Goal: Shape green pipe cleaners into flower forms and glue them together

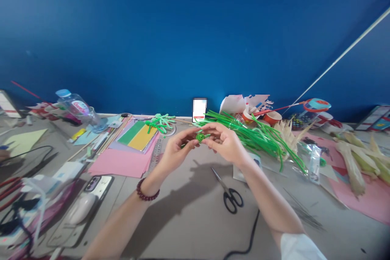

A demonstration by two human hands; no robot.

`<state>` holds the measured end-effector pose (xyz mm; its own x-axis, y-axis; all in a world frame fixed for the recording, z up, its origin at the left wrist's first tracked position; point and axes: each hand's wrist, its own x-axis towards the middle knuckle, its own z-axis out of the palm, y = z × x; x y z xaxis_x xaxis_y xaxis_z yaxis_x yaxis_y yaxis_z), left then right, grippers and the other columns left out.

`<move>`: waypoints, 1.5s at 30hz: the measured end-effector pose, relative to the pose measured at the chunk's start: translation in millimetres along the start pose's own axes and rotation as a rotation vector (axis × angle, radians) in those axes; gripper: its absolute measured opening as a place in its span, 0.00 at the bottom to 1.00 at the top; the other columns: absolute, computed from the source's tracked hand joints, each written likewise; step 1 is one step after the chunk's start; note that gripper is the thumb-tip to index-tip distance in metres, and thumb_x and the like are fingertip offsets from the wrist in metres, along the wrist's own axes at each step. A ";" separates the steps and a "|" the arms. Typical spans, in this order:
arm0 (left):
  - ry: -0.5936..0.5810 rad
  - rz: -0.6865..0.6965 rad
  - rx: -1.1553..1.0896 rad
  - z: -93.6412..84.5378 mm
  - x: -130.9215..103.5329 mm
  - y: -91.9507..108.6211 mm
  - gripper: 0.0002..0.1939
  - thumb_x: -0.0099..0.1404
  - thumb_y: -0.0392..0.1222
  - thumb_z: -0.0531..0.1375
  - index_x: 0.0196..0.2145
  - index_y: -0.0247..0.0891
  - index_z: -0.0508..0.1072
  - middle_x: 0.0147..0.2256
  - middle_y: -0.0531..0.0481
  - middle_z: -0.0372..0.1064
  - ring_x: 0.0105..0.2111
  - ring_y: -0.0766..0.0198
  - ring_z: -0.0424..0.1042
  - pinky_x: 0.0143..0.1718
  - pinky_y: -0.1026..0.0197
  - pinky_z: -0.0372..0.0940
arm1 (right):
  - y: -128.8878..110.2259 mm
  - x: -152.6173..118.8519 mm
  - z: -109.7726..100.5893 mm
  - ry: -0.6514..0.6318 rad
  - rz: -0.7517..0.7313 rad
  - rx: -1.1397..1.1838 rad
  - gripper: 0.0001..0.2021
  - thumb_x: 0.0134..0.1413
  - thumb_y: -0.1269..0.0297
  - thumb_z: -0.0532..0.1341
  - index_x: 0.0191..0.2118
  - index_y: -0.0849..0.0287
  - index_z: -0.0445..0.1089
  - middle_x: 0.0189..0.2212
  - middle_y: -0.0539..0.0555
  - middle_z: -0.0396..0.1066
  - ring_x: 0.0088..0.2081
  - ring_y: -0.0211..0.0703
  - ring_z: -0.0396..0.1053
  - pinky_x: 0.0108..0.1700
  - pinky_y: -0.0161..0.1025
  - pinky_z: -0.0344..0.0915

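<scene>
Both hands are raised over the middle of the table, their fingertips meeting around a small green coiled piece (pixel 200 136). On its left side, my left hand (pixel 179 146) pinches the piece between thumb and fingers; a dark red bead bracelet circles that wrist. My right hand (pixel 227 144) grips the other side, thumb below and fingers above. Fingers partly hide the piece. Long green fuzzy stems (pixel 258 134) lie in a bundle just right of my right hand. Black-handled scissors (pixel 228 195) rest below the hands, blades pointing up and left.
A lit phone (pixel 199 109) stands against the blue wall. Pink sheets (pixel 122 160), a green and yellow pack (pixel 138 135) and a phone (pixel 99 187) with a white mouse (pixel 82 208) lie left. Corn husks (pixel 350 166) lie right; a black cable (pixel 251 237) runs near the front.
</scene>
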<state>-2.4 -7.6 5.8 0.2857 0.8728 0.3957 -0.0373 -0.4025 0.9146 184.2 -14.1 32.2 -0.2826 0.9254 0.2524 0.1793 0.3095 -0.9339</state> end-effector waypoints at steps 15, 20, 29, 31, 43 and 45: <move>0.194 0.045 0.190 4.4 -2.9 -0.5 0.08 0.60 0.43 0.63 0.37 0.38 0.76 0.34 0.46 0.73 0.30 0.65 0.72 0.28 0.64 0.68 | -1.1 1.9 4.2 0.150 -0.156 -0.263 0.05 0.53 0.62 0.63 0.31 0.57 0.73 0.31 0.53 0.71 0.30 0.39 0.68 0.27 0.34 0.63; 0.241 -0.084 -0.038 10.5 -1.3 -2.8 0.12 0.57 0.44 0.65 0.38 0.38 0.77 0.38 0.46 0.75 0.29 0.67 0.72 0.29 0.63 0.70 | -1.1 0.7 10.1 0.157 -0.205 -0.285 0.05 0.54 0.66 0.61 0.32 0.57 0.74 0.31 0.53 0.70 0.28 0.37 0.65 0.24 0.33 0.58; 0.284 -0.417 -0.526 10.1 3.3 -0.1 0.16 0.45 0.42 0.72 0.34 0.37 0.79 0.31 0.48 0.78 0.27 0.67 0.75 0.34 0.63 0.71 | 3.1 1.4 6.2 0.136 -0.326 -0.360 0.09 0.58 0.67 0.56 0.37 0.56 0.75 0.36 0.55 0.74 0.35 0.41 0.70 0.31 0.36 0.66; 0.287 -0.456 -0.582 10.3 3.4 0.8 0.16 0.44 0.41 0.73 0.32 0.36 0.79 0.30 0.49 0.78 0.27 0.68 0.75 0.34 0.65 0.71 | 3.6 1.3 4.1 0.135 -0.415 -0.417 0.10 0.59 0.69 0.55 0.39 0.55 0.75 0.37 0.56 0.74 0.39 0.43 0.71 0.38 0.39 0.69; 0.268 -0.507 -0.691 6.4 1.5 16.8 0.15 0.50 0.41 0.67 0.37 0.33 0.80 0.34 0.44 0.79 0.35 0.61 0.77 0.41 0.63 0.71 | 6.6 -1.2 7.4 0.228 -0.604 -0.669 0.12 0.60 0.72 0.55 0.41 0.55 0.75 0.37 0.56 0.75 0.39 0.42 0.71 0.42 0.40 0.69; 0.251 -0.480 -0.696 5.6 1.1 17.9 0.15 0.52 0.43 0.66 0.37 0.32 0.80 0.36 0.43 0.78 0.37 0.60 0.76 0.43 0.62 0.70 | 8.0 -0.9 7.8 0.236 -0.607 -0.648 0.12 0.60 0.73 0.55 0.41 0.55 0.75 0.37 0.56 0.75 0.39 0.42 0.71 0.42 0.40 0.69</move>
<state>2.6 -15.4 22.2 0.2048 0.9724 -0.1120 -0.5653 0.2109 0.7975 178.6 -14.2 22.6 -0.3139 0.5627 0.7647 0.5763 0.7530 -0.3176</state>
